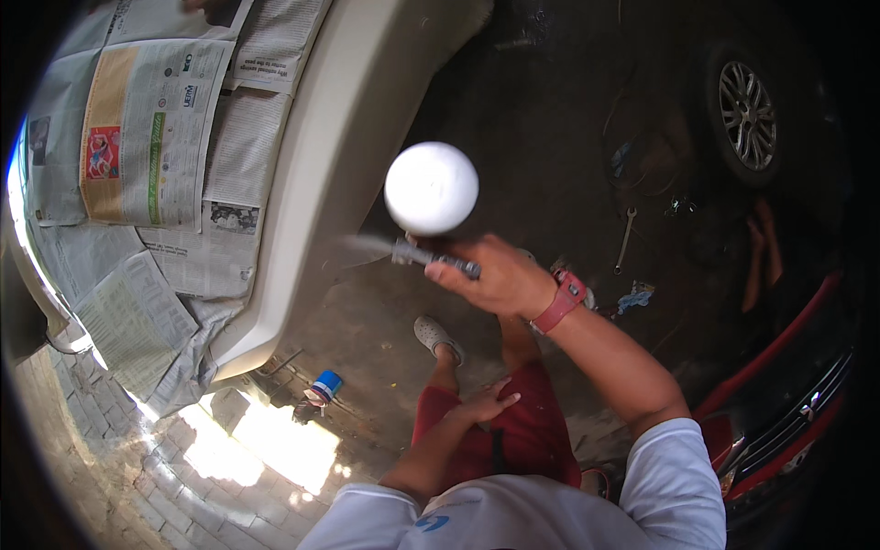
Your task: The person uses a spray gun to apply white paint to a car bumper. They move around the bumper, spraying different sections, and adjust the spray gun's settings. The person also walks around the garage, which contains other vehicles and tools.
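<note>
Right hand [495,275] grip tight on spray gun [431,220], left hand [484,403] slack on thigh, newspaper-masked car [302,183] over dark garage floor [550,137]

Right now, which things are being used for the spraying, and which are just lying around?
In use:
spray gun with white cup, in the right hand
cream car panel
newspapers taped over it

Lying about:
spanner
blue-capped container
rag
left hand, resting on the thigh

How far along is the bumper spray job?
Done: newspaper masking covers the car body above the cream bumper. In hand: the right hand holds a spray gun with a white cup, mist leaving the nozzle toward the bumper; the left hand rests on the thigh. How much of the bumper is coated cannot be told.
</note>
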`<action>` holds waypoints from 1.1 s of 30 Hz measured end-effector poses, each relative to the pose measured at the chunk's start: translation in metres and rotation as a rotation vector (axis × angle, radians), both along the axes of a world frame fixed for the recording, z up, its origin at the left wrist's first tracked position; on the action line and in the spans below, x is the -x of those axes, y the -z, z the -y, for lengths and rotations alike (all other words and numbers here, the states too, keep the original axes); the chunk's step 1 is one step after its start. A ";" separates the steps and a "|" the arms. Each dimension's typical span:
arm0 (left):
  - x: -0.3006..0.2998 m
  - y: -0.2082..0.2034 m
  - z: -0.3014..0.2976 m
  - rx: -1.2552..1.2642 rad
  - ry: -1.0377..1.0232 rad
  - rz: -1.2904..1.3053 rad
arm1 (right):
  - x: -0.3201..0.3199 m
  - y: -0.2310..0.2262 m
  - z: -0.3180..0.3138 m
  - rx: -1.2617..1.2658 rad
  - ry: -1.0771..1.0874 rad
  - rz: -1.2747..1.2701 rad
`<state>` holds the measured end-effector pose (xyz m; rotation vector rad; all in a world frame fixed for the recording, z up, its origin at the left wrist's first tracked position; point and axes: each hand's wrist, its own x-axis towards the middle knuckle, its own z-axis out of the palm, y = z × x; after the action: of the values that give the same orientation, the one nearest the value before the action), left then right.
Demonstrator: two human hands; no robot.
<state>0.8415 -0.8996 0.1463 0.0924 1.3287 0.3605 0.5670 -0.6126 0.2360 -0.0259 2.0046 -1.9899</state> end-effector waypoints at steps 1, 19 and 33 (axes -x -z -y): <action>0.004 -0.003 0.010 0.066 0.010 -0.001 | 0.011 -0.003 -0.012 -0.005 0.075 0.016; 0.029 -0.049 0.004 0.132 -0.465 -0.261 | 0.101 -0.119 0.028 -0.154 0.246 0.036; 0.021 -0.024 0.066 -0.062 -0.617 -0.723 | 0.042 -0.135 0.257 0.185 -0.224 0.205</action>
<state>0.8208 -0.9652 0.1698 -0.1590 2.0556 0.9526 0.5248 -0.8700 0.3706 -0.0813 1.6133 -1.9409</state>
